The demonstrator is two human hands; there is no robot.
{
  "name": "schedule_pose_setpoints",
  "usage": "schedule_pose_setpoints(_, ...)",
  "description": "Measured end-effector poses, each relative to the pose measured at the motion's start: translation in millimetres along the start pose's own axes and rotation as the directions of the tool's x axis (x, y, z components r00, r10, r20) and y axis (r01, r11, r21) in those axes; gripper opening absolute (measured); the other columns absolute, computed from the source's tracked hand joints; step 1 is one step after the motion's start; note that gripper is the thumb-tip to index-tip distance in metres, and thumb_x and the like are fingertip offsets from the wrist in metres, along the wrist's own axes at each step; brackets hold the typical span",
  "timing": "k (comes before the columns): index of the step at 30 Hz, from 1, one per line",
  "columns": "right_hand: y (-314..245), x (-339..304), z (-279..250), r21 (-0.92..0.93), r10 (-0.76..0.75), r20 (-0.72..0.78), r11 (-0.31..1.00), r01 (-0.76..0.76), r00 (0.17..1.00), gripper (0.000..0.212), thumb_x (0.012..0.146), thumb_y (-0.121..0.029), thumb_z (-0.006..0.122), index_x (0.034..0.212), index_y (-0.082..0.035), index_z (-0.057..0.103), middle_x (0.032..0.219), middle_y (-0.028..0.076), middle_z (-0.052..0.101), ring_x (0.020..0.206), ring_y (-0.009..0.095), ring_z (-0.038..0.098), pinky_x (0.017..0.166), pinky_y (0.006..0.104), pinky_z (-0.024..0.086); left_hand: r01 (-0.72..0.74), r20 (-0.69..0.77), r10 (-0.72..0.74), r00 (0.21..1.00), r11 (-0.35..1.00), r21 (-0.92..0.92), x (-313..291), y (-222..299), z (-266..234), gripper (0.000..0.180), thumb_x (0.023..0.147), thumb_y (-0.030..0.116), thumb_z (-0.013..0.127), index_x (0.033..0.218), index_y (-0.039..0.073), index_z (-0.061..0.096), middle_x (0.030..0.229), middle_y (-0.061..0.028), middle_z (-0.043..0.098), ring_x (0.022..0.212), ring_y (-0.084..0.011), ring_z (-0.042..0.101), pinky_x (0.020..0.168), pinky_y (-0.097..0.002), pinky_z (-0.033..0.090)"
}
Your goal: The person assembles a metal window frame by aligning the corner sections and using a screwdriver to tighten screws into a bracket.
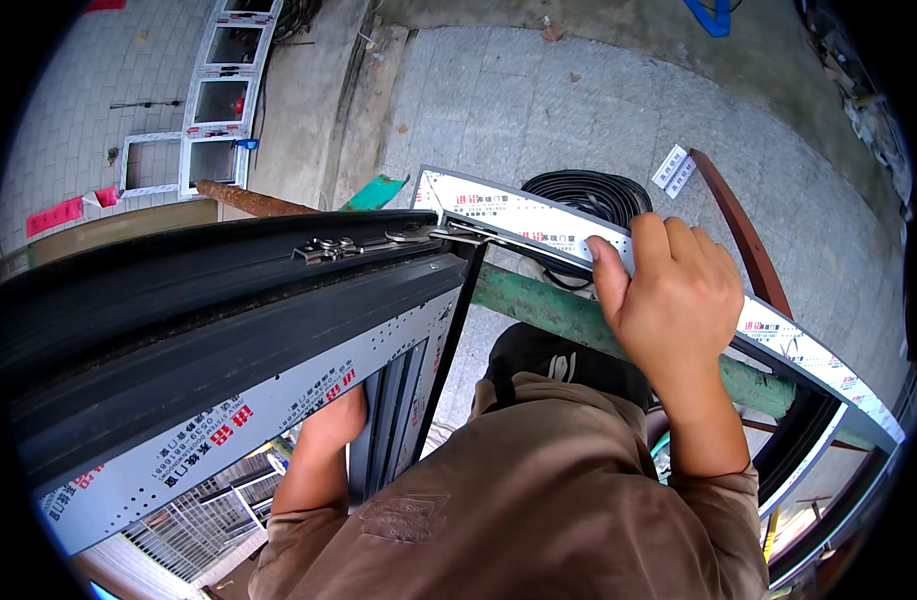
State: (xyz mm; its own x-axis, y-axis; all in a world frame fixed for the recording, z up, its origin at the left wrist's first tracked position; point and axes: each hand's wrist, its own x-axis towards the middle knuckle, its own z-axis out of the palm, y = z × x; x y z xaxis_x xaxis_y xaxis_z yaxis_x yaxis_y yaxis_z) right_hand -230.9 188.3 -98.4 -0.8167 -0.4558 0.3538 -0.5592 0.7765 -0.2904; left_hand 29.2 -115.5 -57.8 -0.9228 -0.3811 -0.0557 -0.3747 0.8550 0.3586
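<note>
Right hand (676, 290) is wrapped over the film-covered frame (509, 212), which runs across in front of the person's body. Left hand (343, 413) is mostly tucked behind the dark sash (249, 335) over on the left, so can't tell if it's gripping anything; metal hardware (329, 248) sits along the sash.

Sash (229, 342) looked near-black to me, its film (184, 450) white with red and black print plus rows of black dots. Frame bar (534, 212) wore same white-red-black mix. Pipe (569, 312) was mottled green, kinda patchy. Coil (589, 188) was solid black, long bar (745, 236) reddish brown, shirt (539, 480) muted brown. Paving (89, 100) was pale grey in brick-like grid, strip (55, 217) on it pinkish red.
</note>
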Motion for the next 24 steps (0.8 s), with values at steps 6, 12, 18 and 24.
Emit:
schedule_pose_setpoints(6, 0, 2, -1, -0.014, -0.006, 0.041, 1.0, 0.007, 0.999, 0.043, 0.094, -0.043, 0.083, 0.079, -0.012, 0.056, 0.073, 0.007, 0.053, 0.067, 0.029, 0.059, 0.063, 0.0442, 0.045, -0.22, 0.133, 0.18, 0.974, 0.886, 0.407, -9, -21, -20, 0.042, 0.103, -0.005, 0.053, 0.139, -0.01, 0.072, 0.148, -0.0282, 0.07, 0.141, -0.0437, 0.064, 0.126, -0.0512, 0.042)
schedule_pose_setpoints(12, 0, 3, -1, -0.001, 0.006, 0.041, 1.0, -0.006, 0.999, 0.044, 0.094, -0.044, 0.083, 0.079, -0.012, 0.056, 0.073, 0.007, 0.053, 0.067, 0.029, 0.059, 0.063, 0.0446, 0.044, -0.176, 0.144, 0.133, 0.981, 0.918, 0.354, -25, -50, -18, 0.051, 0.096, -0.006, 0.052, 0.144, -0.011, 0.068, 0.151, -0.0322, 0.065, 0.144, -0.0497, 0.059, 0.129, -0.0547, 0.036)
schedule_pose_setpoints(18, -2, 3, -3, -0.007, 0.006, 0.06, 1.0, -0.005, 0.998, 0.044, 0.094, -0.044, 0.083, 0.08, -0.012, 0.057, 0.074, 0.007, 0.053, 0.068, 0.029, 0.06, 0.063, 0.0447, 0.044, -0.09, 0.136, 0.053, 0.989, 0.954, 0.285, -23, -21, -13, 0.057, 0.093, -0.007, 0.053, 0.148, -0.01, 0.066, 0.155, -0.0329, 0.063, 0.149, -0.0505, 0.055, 0.131, -0.0555, 0.034)
schedule_pose_setpoints(24, 1, 4, -2, -0.008, 0.002, 0.064, 1.0, -0.002, 0.998, 0.043, 0.094, -0.044, 0.083, 0.081, -0.012, 0.057, 0.074, 0.006, 0.053, 0.068, 0.028, 0.06, 0.063, 0.044, 0.044, -0.127, 0.189, 0.053, 0.98, 0.907, 0.403, -28, -31, -13, 0.065, 0.09, -0.003, 0.055, 0.154, -0.009, 0.063, 0.16, -0.0311, 0.06, 0.155, -0.0499, 0.05, 0.134, -0.0562, 0.031)
